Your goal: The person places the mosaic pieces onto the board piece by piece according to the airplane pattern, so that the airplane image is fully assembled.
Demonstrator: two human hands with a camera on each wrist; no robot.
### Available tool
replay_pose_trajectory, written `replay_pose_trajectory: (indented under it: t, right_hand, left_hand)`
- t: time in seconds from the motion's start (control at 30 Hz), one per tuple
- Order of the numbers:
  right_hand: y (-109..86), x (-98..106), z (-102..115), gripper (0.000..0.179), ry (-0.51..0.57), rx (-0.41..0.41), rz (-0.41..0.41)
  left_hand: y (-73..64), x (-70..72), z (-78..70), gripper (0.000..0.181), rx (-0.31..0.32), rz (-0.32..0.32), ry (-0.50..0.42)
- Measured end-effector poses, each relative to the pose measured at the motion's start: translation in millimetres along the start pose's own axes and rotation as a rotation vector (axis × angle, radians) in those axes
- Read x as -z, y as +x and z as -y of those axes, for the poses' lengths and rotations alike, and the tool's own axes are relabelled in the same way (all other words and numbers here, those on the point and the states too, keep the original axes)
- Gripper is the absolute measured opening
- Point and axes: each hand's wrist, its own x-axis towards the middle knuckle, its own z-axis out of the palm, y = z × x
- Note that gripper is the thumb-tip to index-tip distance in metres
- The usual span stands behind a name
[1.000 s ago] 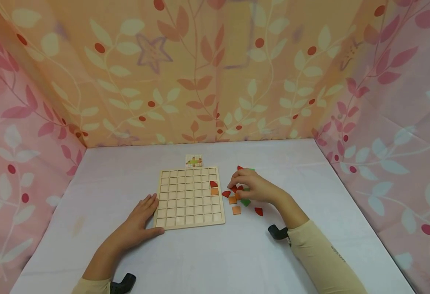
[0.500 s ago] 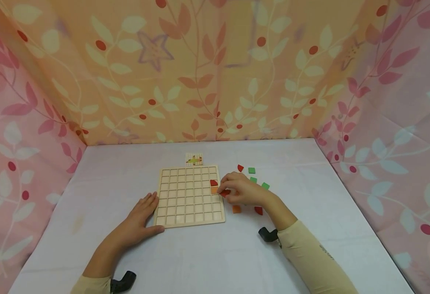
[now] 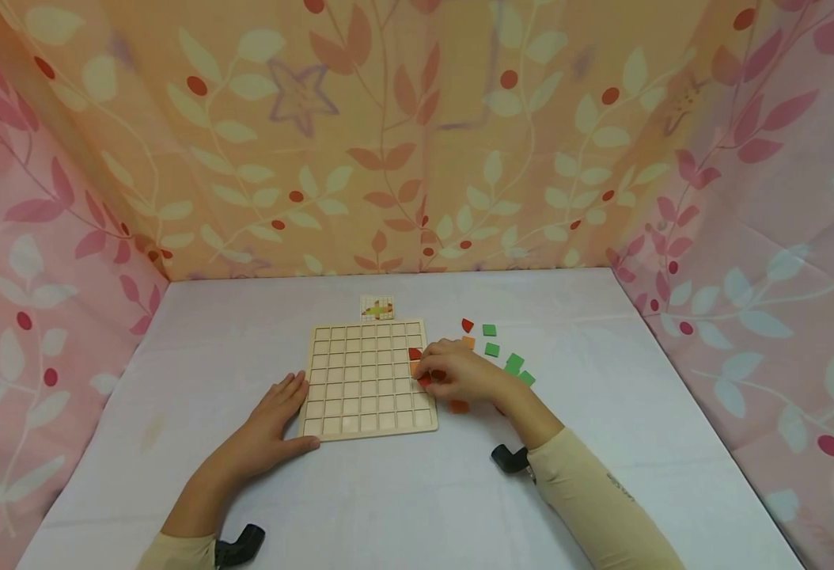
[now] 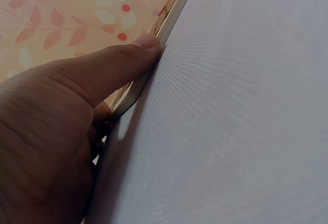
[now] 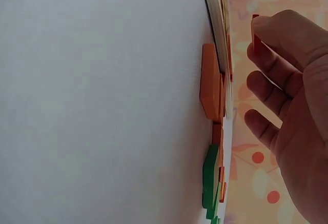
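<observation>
Our right hand (image 3: 460, 376) pinches a red tile (image 3: 426, 381), half hidden, at the grid board's (image 3: 367, 380) right edge; our left hand (image 3: 274, 419) lies flat, steadying its left edge.

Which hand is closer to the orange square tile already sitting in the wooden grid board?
Right. The right hand pinches a red tile directly beside the orange square tile. The left hand rests against the wooden grid board at its opposite, near-left corner.

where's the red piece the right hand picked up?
Head view: the red piece is pinched in the right hand at the right edge of the wooden grid board, just below the orange tile already seated in its rightmost column.
</observation>
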Motion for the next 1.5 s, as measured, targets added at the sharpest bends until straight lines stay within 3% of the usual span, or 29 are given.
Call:
replay_pose_trajectory:
  t: [0.73,1.1,1.5]
  right_hand:
    - [8.1,-7,6,0.017,-0.084,-0.103,-0.022]
    - [12.1,-15,7,0.019,-0.162,-0.134,-0.035]
    - [13.0,-15,11,0.019,-0.163,-0.133,-0.055]
  left_hand:
    - [1.5,0.1,2.5,0.110,-0.021,0.002,0.013]
    - [1.1,-0.1,2.2,0.110,-0.020,0.003,0.007]
    - [1.3,-0.3,1.6,0.111,-0.010,0.004,-0.003]
